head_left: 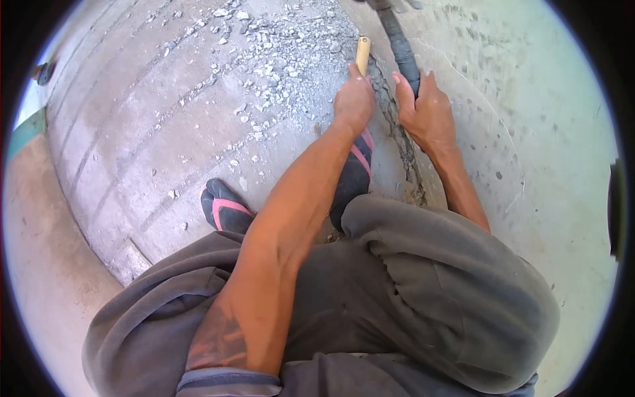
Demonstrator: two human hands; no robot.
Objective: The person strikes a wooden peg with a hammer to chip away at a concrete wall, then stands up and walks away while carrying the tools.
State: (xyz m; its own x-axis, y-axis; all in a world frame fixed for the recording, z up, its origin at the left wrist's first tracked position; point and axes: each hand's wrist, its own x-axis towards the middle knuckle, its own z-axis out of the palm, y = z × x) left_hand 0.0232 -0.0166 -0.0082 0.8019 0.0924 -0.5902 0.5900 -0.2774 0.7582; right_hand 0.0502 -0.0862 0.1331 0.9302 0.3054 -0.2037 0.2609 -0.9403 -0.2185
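My left hand is closed round a yellow handle, whose end with a small hole sticks up past my fingers. The rest of that tool is hidden, so its kind cannot be told. My right hand grips a hammer by its dark, wrapped handle; its blurred head is partly cut off at the top edge. Between my hands runs a rough chipped groove in the concrete, along the foot of the pale wall. My left hand is just left of this groove.
Broken concrete rubble lies over the grey floor ahead of my feet. My feet wear dark socks and pink-strapped sandals. A tan curved surface borders the left, with a small dark object beyond it.
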